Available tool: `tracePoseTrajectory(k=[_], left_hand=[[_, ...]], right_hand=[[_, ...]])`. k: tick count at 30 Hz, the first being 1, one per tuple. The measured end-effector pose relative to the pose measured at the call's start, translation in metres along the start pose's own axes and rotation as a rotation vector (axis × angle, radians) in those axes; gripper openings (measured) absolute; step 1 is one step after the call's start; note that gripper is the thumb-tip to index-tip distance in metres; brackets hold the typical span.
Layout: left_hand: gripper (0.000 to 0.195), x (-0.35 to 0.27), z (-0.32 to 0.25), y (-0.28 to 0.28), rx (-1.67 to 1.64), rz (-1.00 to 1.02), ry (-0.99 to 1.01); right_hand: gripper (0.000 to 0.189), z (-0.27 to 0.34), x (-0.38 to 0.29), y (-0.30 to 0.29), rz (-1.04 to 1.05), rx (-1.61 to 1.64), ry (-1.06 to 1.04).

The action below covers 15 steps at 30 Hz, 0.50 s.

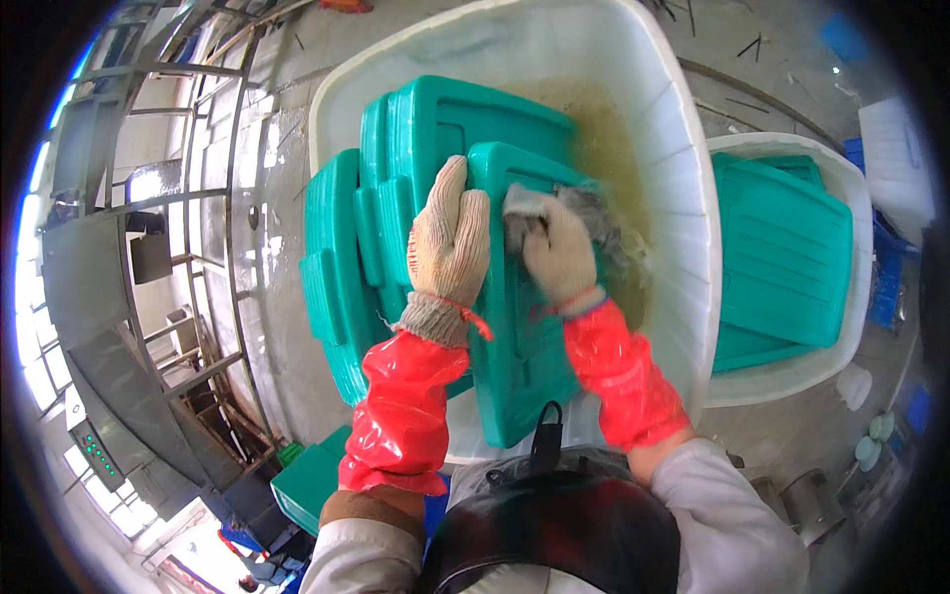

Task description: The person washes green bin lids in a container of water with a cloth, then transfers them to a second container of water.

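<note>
In a large white plastic tub (672,148), several green plastic lids (334,215) lean upright beside one another. My left hand (449,245), in a knitted glove, rests with its palm against the edge of the nearest green lid (493,356), fingers pointing up. My right hand (560,252), gloved too and slightly blurred, grips a grey wet cloth (594,215) against that lid's inner face. Red waterproof sleeves cover both forearms. Murky yellowish water (616,148) stands at the tub's far right part.
A second white tub (853,223) on the right holds more green lids (783,252). Metal frames (237,148) stand at left on a wet floor. A green box (312,482) sits by my left elbow. A person (271,570) is far off at lower left.
</note>
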<state>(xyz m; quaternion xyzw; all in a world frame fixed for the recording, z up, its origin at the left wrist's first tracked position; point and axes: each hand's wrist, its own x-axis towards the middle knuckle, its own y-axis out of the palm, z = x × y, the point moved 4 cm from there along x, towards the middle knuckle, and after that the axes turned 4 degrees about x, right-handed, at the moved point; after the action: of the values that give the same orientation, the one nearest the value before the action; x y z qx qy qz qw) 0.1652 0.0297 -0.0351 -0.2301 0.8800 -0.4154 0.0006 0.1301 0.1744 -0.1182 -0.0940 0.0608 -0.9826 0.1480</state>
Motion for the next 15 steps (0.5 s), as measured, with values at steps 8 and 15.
tracePoseTrajectory(k=[8,15], left_hand=[[0.039,0.007,-0.015,0.004,-0.068,0.072,-0.027],[0.037,0.003,-0.013,0.002,-0.064,0.078,0.051]], right_hand=[[0.034,-0.225,-0.025,-0.071,0.096,-0.207,0.738],[0.021,0.001,0.044,-0.019,0.324,-0.005,0.199]])
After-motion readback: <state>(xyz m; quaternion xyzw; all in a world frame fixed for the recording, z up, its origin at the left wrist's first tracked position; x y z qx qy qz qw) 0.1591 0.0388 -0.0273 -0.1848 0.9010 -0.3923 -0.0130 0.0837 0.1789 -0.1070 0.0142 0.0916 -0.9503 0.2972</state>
